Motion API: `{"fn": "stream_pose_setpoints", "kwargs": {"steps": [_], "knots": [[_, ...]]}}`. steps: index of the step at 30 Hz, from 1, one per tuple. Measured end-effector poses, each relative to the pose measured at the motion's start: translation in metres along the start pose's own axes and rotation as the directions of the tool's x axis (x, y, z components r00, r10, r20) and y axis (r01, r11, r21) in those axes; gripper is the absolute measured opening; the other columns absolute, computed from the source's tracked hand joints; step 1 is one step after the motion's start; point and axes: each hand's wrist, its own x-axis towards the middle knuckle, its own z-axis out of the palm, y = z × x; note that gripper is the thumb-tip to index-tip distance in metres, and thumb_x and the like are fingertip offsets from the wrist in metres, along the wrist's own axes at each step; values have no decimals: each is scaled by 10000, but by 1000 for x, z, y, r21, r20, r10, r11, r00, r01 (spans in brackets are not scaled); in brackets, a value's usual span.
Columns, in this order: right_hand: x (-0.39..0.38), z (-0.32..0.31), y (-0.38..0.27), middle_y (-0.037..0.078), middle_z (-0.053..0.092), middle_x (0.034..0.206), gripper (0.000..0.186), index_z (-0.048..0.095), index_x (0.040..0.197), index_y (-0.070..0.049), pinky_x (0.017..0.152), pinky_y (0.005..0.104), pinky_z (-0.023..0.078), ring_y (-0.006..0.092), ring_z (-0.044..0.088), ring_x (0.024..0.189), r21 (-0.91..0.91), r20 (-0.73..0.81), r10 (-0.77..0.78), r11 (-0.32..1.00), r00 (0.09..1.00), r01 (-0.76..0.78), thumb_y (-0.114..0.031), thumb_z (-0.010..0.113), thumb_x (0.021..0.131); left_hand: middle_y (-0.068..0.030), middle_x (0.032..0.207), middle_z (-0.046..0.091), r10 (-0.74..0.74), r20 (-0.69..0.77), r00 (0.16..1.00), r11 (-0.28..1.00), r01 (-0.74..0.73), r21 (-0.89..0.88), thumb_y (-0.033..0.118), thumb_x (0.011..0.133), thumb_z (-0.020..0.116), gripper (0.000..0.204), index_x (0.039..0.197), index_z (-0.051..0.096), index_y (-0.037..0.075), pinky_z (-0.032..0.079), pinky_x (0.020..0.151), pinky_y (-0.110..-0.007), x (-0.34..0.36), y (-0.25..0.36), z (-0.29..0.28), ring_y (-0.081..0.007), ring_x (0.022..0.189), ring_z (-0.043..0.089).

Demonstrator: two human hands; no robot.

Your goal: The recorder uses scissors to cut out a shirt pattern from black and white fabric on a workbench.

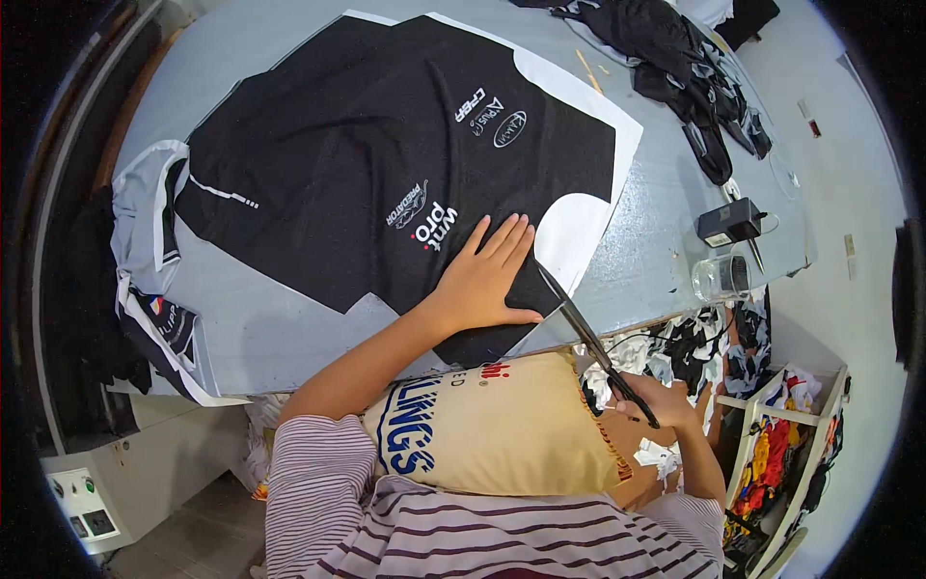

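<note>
One black printed fabric panel [386, 164] lies flat, white-edged.

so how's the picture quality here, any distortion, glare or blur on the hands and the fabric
Head view: strong fisheye bending, the grey table edge curves and dark corners ring the frame. Head view: light is soft and even, a faint shadow under the left hand on the black fabric. Head view: the right hand and scissors are sharp enough, without noticeable blur.
</note>
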Motion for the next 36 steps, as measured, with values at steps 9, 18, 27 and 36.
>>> {"fn": "stream_pose_setpoints", "kwargs": {"steps": [9,18,27,36], "knots": [[0,-4,-1,90,490,686,471,484,784,-15,599,339,379,207,469,659,-105,-58,38,993,998,-44,-467,609,822,-211,1431,310,0,4,1000,1000,0,6,710,706,544,1053,1363,301,-76,118,1123,-461,0,0,0,-292,1367,241],[1,-7,3,31,454,556,512,511,751,-34,495,316,360,156,470,525,-100,-58,13,995,998,-18,-535,592,821,-214,1427,318,-1,-7,1000,1000,1,1,717,705,538,1051,1360,312,-74,117,1120,-465,-1,-1,0,-292,1365,249],[-7,4,-2,18,460,557,476,525,745,-22,470,284,351,124,467,512,-23,-108,130,991,986,-134,-481,604,839,-217,1434,302,-6,8,1000,1000,6,1,718,699,545,1056,1352,322,-81,113,1118,-477,-1,0,-2,-297,1368,240],[-6,0,5,61,468,547,451,556,762,-2,490,326,343,158,455,523,-160,-141,-16,987,990,-7,-443,617,835,-216,1437,296,-3,1,1000,1000,3,-5,716,695,550,1054,1350,326,-79,115,1117,-479,-2,0,-2,-295,1370,234]]}}
